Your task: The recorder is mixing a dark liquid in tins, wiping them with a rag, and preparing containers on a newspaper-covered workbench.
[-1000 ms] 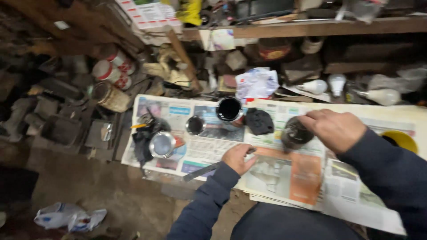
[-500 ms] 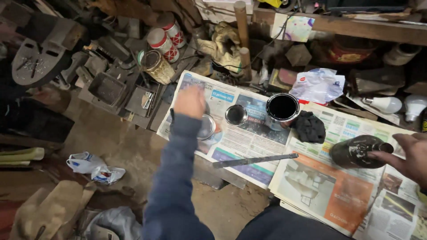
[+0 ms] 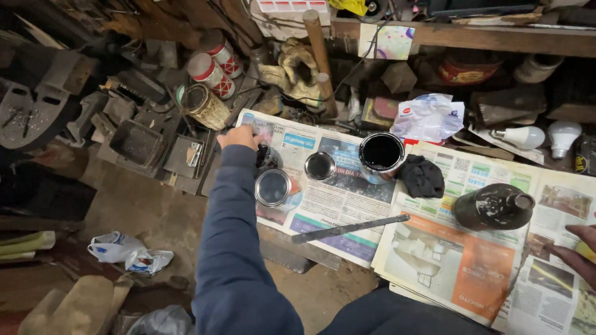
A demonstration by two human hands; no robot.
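My left hand (image 3: 243,138) reaches to the far left corner of the newspaper (image 3: 335,205), its fingers bent down onto the paper. A dark rag (image 3: 267,158) lies just under its wrist, and a round tin (image 3: 273,187) sits beside the forearm. At the right edge only the fingers of my right hand (image 3: 571,248) show, spread on the newspaper beside something yellow (image 3: 586,249). A dark bottle (image 3: 493,208) lies to the left of them, untouched. An open can of black paint (image 3: 380,155), a small tin (image 3: 320,166), a black cloth (image 3: 422,175) and a flat metal bar (image 3: 351,228) lie between the hands.
Behind the paper are a crumpled white bag (image 3: 428,116), two light bulbs (image 3: 546,135), a wooden handle (image 3: 318,43), work gloves (image 3: 292,68) and patterned cans (image 3: 211,71). Metal parts and trays (image 3: 133,139) crowd the left. A plastic bag (image 3: 124,251) lies on the floor.
My right hand has let go of the dark bottle and moved right, to the frame's edge. My left hand stays at the paper's far left corner; the view has shifted slightly.
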